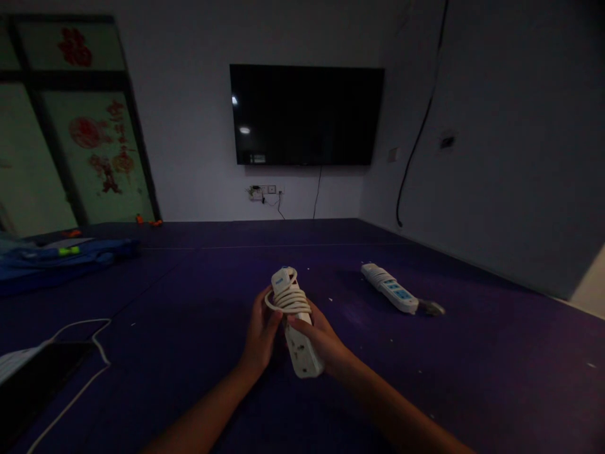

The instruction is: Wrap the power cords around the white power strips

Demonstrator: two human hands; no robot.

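Note:
Between my two hands is a white power strip (302,350), tilted, with its pale cord (289,299) wound several times around its upper half. My left hand (259,328) grips the strip's left side, the thumb pressed near the coils. From the right, my right hand (324,337) is closed around the strip, its thumb lying across the front just below the windings. Farther right, a second power strip (401,296) with blue socket faces lies on the purple surface, its own cord wrapped round one end. Neither hand touches that one.
The purple surface (227,359) carries small white scraps. At left lie a dark flat device (45,384), a loose white cable (101,347) and blue cloth (89,255). Behind, a television (307,116) hangs on the wall; a black cable (420,126) dangles at right.

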